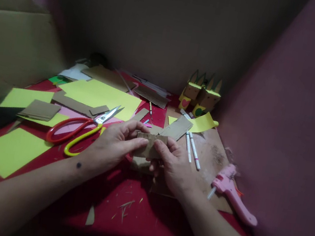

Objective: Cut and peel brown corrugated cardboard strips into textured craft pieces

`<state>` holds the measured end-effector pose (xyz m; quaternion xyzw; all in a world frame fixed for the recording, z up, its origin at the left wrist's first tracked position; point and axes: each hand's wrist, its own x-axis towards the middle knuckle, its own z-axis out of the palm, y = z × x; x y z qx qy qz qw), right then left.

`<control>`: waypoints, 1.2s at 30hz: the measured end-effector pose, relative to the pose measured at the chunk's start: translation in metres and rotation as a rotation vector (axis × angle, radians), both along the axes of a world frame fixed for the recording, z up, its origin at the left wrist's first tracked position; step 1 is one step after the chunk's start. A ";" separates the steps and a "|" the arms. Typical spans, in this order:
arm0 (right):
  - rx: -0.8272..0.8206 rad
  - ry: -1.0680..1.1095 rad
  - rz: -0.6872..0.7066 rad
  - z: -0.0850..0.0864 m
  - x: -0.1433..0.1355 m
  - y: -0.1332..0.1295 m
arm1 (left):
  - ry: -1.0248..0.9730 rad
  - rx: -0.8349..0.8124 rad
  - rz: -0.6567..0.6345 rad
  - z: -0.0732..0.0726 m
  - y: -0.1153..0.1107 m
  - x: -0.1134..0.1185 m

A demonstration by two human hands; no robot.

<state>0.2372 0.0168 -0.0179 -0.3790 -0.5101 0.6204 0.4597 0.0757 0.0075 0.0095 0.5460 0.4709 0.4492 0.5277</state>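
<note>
A small brown cardboard piece [150, 147] is held between both hands over the middle of the red-covered table. My left hand [121, 141] pinches its left end, thumb on the near face and fingers behind. Its right end is gripped by my right hand [173, 159], with the thumb on the face and the other fingers curled beneath. Another cardboard piece [140, 164] shows just below it. Large scissors [95, 122] with one red and one yellow handle lie open beside my left hand. Behind my right hand is a grey-brown cardboard strip [177, 127].
Yellow sheets [14, 151] and cardboard scraps [40, 109] cover the left side. White markers [194, 151] and a pink glue gun [232, 192] lie on a board [209, 172] at right. Two cardboard figures [200, 95] stand at the back. Trimmings [126, 206] lie in front.
</note>
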 end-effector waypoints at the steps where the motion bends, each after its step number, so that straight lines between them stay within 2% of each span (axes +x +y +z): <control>1: 0.021 -0.036 0.003 0.000 0.000 0.000 | -0.031 -0.021 0.004 -0.001 0.000 0.002; 5: 0.170 -0.130 -0.118 0.001 0.001 -0.004 | -0.108 -0.116 -0.086 -0.005 0.000 0.009; 8: 0.198 -0.135 -0.147 0.003 0.002 -0.006 | -0.103 -0.120 -0.135 -0.004 -0.001 0.011; 12: 0.193 -0.084 -0.071 0.008 0.006 -0.003 | -0.039 -0.017 -0.120 0.002 0.002 0.008; 15: 0.199 -0.062 -0.021 0.013 0.008 0.001 | 0.085 0.071 -0.135 0.006 0.008 0.004; 18: 0.205 -0.012 -0.071 0.019 0.009 0.006 | 0.161 0.087 -0.174 0.012 0.014 0.004; 22: 0.178 0.053 -0.087 0.027 0.009 0.017 | 0.090 0.140 -0.204 0.018 0.026 0.009; 25: 0.182 0.049 -0.016 0.026 0.014 0.027 | 0.034 0.116 -0.218 0.012 0.036 0.011; 31: 0.128 0.126 -0.053 0.012 0.022 0.034 | -0.264 0.026 -0.320 -0.009 0.045 0.002; 36: 0.029 0.185 -0.025 0.007 0.023 0.031 | -0.203 0.058 -0.274 -0.010 0.043 -0.005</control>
